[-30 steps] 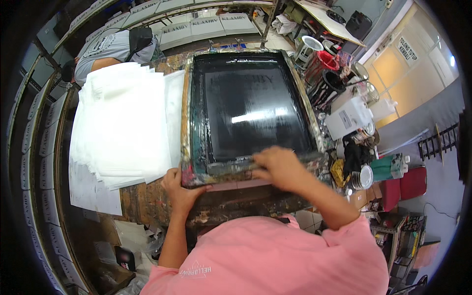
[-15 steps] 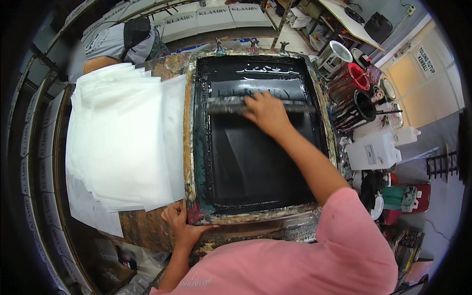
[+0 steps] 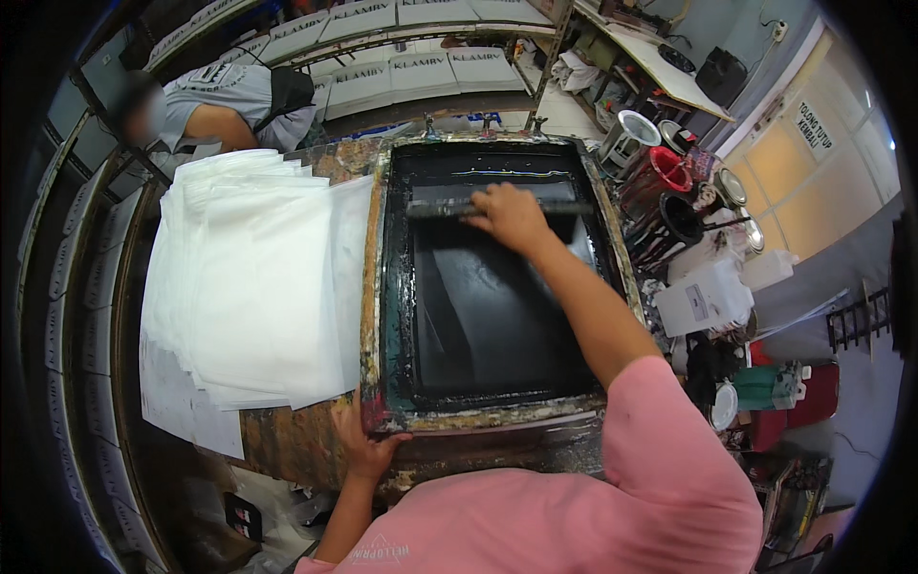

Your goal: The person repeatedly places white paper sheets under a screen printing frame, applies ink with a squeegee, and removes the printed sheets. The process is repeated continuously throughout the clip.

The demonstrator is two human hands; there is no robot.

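Note:
A black-inked printing screen in a paint-crusted frame lies flat on the worktable. My right hand grips a long squeegee lying across the far part of the screen. My left hand holds the frame's near left corner, thumb on its top edge. Wet black ink shines over the mesh below the squeegee.
A thick stack of white sheets lies left of the frame. Another person in a grey shirt bends at the far left. Ink pots, a red bucket and a white jug crowd the right side. Printed sheets fill racks behind.
My right hand pushed the squeegee from the screen's near edge up to its far part, leaving ink spread over the mesh. My left hand stayed on the near left corner.

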